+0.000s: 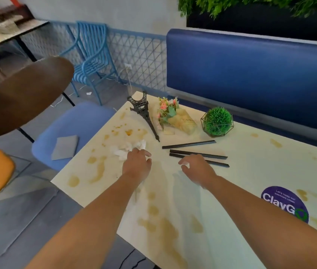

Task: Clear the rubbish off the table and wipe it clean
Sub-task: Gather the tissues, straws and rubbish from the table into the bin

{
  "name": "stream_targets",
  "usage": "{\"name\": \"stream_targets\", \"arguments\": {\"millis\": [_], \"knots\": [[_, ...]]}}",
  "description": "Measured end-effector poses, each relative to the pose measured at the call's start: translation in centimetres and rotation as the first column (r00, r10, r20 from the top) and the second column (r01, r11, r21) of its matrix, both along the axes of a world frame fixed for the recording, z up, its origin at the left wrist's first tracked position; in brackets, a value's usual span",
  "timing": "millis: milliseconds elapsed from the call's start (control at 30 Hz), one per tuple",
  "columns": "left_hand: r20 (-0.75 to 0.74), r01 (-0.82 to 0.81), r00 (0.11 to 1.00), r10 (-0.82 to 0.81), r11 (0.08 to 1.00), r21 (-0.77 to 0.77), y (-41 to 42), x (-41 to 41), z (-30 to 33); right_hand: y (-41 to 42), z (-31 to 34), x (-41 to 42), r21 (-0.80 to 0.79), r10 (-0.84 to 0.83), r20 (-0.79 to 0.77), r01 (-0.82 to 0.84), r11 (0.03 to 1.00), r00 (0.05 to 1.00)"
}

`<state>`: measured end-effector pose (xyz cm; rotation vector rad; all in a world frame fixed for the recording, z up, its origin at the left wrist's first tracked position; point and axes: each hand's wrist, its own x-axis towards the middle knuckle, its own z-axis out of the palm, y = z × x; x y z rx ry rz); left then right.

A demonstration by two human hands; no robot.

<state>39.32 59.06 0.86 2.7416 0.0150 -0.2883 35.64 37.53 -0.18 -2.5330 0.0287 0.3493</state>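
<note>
The stained cream counter [231, 191] spreads under both hands; a toppled tower model [144, 115] lies beyond the left hand [137, 165], whose loosely spread, empty fingers touch the crumpled tissue [128, 148]. The right hand [196, 167] hovers half-curled, holding nothing, over three black straws [198, 153]

A round purple sticker [285, 203] lay flat on the white table [231, 191] near its right edge. It bore "ClayGO" in large white letters, the final "O" green. A smaller line above began "Let's keep our"; the remainder was too blurred to read.
</note>
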Motion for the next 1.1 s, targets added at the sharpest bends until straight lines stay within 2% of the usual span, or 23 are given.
{"name": "stream_targets", "arguments": {"millis": [200,300,433,567,633,833,933,1000,1100], "knots": [[0.015,-0.118,0.993,0.118,0.993,-0.009,4.4,2.9,-0.9,5.9,-0.6,5.0,0.083,0.08,0.007,-0.08,0.993,0.997],[-0.006,-0.095,0.995,0.095,0.995,0.0,6.1,4.1,-1.5,8.5,-0.7,7.2,0.052,0.144,0.032,-0.145,0.988,0.989],[-0.116,-0.028,0.993,0.026,1.0,-0.014,7.7,5.4,-2.5,11.0,-1.3,9.7,0.002,0.204,0.057,-0.205,0.979,0.977],[-0.171,-0.027,0.985,0.026,1.0,-0.002,8.5,6.5,-3.7,13.0,-2.3,11.3,-0.105,0.236,0.009,-0.234,0.967,0.972],[-0.152,-0.01,0.988,0.005,1.0,-0.026,8.8,7.0,-4.2,13.6,-2.8,11.6,-0.155,0.236,-0.023,-0.237,0.959,0.971],[-0.046,-0.148,0.989,0.142,0.969,-0.196,9.3,8.3,-3.7,14.4,-3.8,12.0,-0.268,0.255,-0.006,-0.247,0.931,0.967],[0.003,-0.161,0.986,0.166,0.96,-0.231,9.3,8.8,-3.0,14.5,-4.0,11.9,-0.305,0.248,-0.003,-0.237,0.922,0.969],[0.023,-0.159,0.985,0.171,0.95,-0.269,9.3,9.0,-2.6,14.8,-4.2,11.8,-0.294,0.238,-0.008,-0.23,0.928,0.971],[0.026,-0.157,0.984,0.176,0.928,-0.339,9.4,9.1,-1.8,15.1,-4.5,11.8,-0.167,0.185,0.006,-0.181,0.969,0.983]]}}
